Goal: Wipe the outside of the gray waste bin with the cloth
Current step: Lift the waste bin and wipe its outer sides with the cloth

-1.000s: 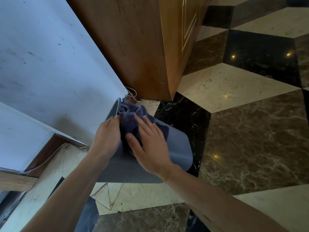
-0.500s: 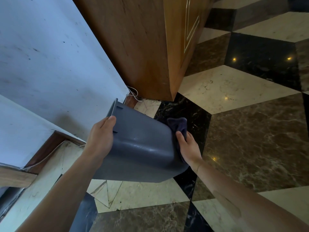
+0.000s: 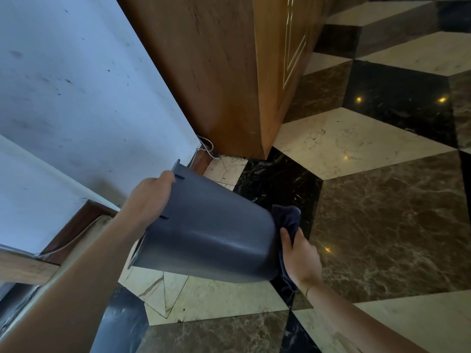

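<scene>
A second ago my right hand [image 3: 302, 258] pressed the crumpled dark blue cloth [image 3: 288, 220] flat on the upturned side of the gray plastic waste bin [image 3: 209, 230], near its rim. Since then it has carried the cloth down to the bin's base end, and my fingers [image 3: 286, 236] now press it there.

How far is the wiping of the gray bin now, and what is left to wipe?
Done: cannot be judged; the gray plastic waste bin shows no wipe marks. In hand: the left hand holds its rim, tipped on its side, while the right hand presses the dark blue cloth against the bottom end. Left: probably the hidden far sides.
</scene>
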